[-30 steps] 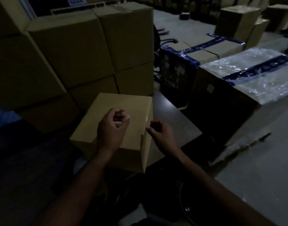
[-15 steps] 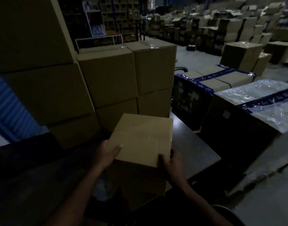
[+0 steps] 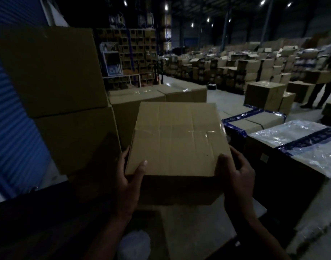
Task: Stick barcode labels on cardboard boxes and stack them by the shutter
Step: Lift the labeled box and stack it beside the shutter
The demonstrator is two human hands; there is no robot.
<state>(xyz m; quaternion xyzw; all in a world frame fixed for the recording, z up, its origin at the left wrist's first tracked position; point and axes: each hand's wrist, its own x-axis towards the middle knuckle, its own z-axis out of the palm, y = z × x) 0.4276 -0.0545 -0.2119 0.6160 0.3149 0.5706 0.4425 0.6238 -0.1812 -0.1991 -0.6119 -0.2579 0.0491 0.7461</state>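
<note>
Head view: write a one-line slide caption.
Both hands, left and right, hold a taped cardboard box beside stacked boxes.

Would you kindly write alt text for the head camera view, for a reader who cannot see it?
Both hands, left hand and right hand, grip a taped cardboard box by its near corners, held above a dark table. Stacked boxes stand beside a blue shutter in a dim warehouse.
</note>
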